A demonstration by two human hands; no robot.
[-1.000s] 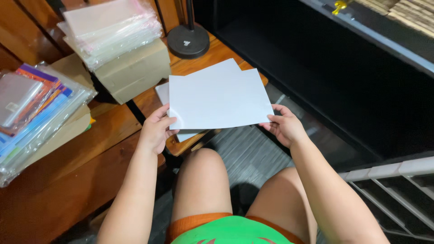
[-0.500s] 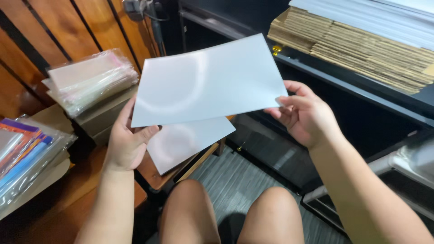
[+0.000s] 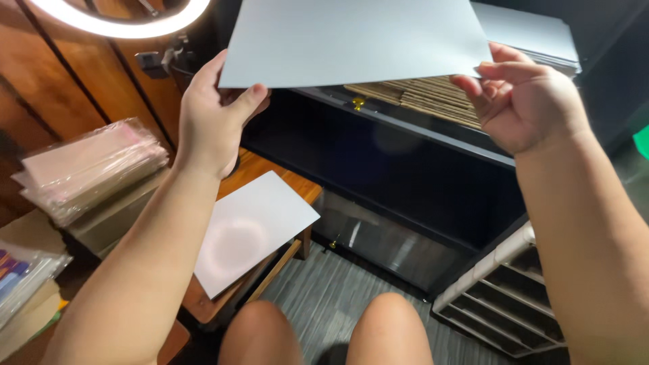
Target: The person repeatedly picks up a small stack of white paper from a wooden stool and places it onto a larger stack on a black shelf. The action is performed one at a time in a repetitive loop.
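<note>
The left hand [image 3: 213, 115] grips the near left corner of a pale grey sheet [image 3: 351, 40], thumb on the near face and the remaining fingers curled behind it. The right hand [image 3: 527, 101] pinches the near right edge of the same sheet between thumb and fingertips; the other fingers are bent inward. The sheet is held raised at the far side of the scene, roughly level, and its far edge runs out of the top of the frame.

Behind the sheet, a dark shelf unit [image 3: 405, 176] carries a stack of brown cardboard [image 3: 426, 98] and, to the right of it, a stack of pale sheets [image 3: 534, 37] (only its right end is visible past the held sheet).

A second white sheet [image 3: 250, 226] lies flat on a small wooden table [image 3: 297, 186] below the left forearm, well apart from both hands. To the left of it, a pile of clear plastic sleeves [image 3: 88, 165] rests on a cardboard box [image 3: 115, 216]. A further bundle of plastic-wrapped coloured items [image 3: 20, 284] sits at the near left edge.

A lit ring light [image 3: 122, 23] is visible at the far left, above the left hand. A grey wire rack [image 3: 507, 304] stands at the near right, beside the right forearm. The person's bare knees [image 3: 324, 334] occupy the near centre
</note>
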